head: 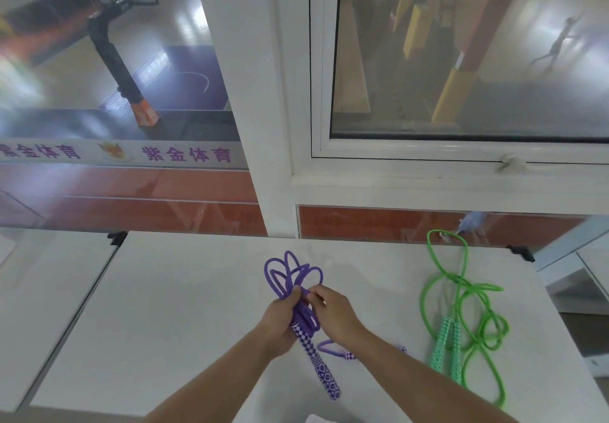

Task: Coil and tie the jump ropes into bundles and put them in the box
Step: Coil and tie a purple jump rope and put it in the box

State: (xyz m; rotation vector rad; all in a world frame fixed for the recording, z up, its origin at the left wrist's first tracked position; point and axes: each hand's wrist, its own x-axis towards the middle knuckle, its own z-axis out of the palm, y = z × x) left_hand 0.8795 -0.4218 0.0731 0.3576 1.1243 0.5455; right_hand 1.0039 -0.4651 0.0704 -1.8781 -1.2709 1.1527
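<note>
Purple rope (298, 294): folded into a bundle, held above the worktop (184, 307) in front of me; loops fan out past my fists toward the window, one patterned handle (318, 361) hangs back toward me.
Long axis: runs away from me, slightly tilted, handle end nearest.
Left hand (280, 320): wraps the waist of the bundle, fingers curled round the gathered strands.
Right hand (336, 309): touching the bundle from the right, fingertips (313, 295) pinching a strand at the neck just below the loops; my judgement is that this is the wrapping turn of the tie.
Second purple handle (346, 354): lies on the worktop under my right wrist, partly hidden.
Green rope (461, 307): uncoiled, sprawled on the worktop well to my right; both handles side by side; nearer my right hand.
Box: not in view.
Surface: white, smooth worktop; another white top adjoins on the left.
Room: window frame (280, 126) straight ahead, sports hall beyond the glass.
</note>
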